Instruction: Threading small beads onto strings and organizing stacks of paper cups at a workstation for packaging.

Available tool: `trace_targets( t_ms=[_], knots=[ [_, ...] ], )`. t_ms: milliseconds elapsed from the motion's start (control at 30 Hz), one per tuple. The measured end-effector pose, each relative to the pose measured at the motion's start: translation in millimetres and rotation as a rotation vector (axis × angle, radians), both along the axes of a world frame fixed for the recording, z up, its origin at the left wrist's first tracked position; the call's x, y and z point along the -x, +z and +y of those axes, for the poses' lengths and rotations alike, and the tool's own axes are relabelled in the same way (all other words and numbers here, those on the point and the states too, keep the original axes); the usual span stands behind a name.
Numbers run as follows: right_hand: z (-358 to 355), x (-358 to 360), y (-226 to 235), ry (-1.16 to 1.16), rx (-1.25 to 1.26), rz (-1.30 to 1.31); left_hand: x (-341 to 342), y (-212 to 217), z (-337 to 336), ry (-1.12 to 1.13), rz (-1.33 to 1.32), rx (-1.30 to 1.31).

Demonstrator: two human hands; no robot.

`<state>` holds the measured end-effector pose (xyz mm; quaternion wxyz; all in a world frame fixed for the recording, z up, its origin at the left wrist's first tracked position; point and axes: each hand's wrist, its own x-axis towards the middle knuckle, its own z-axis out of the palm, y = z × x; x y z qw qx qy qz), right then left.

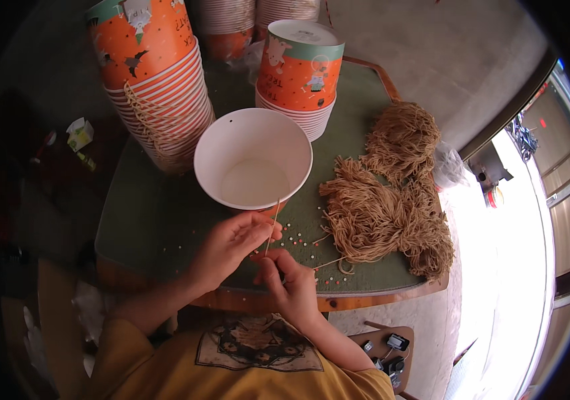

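A thin tan cord [275,219] runs between my two hands, its upper end standing up in front of a paper bucket. My left hand [231,243] is closed with the cord pinched between thumb and fingers. Lower and to the right, my right hand [289,285] pinches the cord's lower part; its fingertips are partly hidden. The round bucket [208,175] stands upright just beyond my hands, white inside, with a small hole near its far rim. To the right lies a large heap of tan cord [371,217], with loose strands reaching toward my right hand.
A tall stack of orange printed buckets [155,87] rises at the left, and a shorter upside-down stack [301,73] stands behind the bucket. Small white and orange discs [305,243] lie scattered on the green-topped table [145,227]. A small stool [398,343] holds dark devices below right.
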<state>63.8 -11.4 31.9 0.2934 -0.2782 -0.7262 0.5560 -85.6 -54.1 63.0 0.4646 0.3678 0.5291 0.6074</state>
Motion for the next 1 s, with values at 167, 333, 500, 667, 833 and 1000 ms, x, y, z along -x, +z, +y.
trace_targets(
  t_ms=[167,333,500,667,833,1000],
  knots=[
    [0,0,-1,0.019,-0.052,0.002,3,-4,5,-0.042,-0.082,0.056],
    [-4,10,-9,0.041,-0.447,0.001,3,-6,12,0.133,-0.103,-0.027],
    [-9,21,-10,0.073,-0.532,-0.029,12,-4,25,0.289,-0.114,-0.081],
    [-7,32,-14,0.077,-0.561,-0.048,25,-12,29,0.365,-0.084,-0.11],
    [-4,45,-9,0.074,-0.612,-0.023,32,-10,29,0.314,-0.202,-0.071],
    [-11,15,9,0.246,-0.571,-0.035,34,-46,13,0.309,0.108,-0.115]
  ],
)
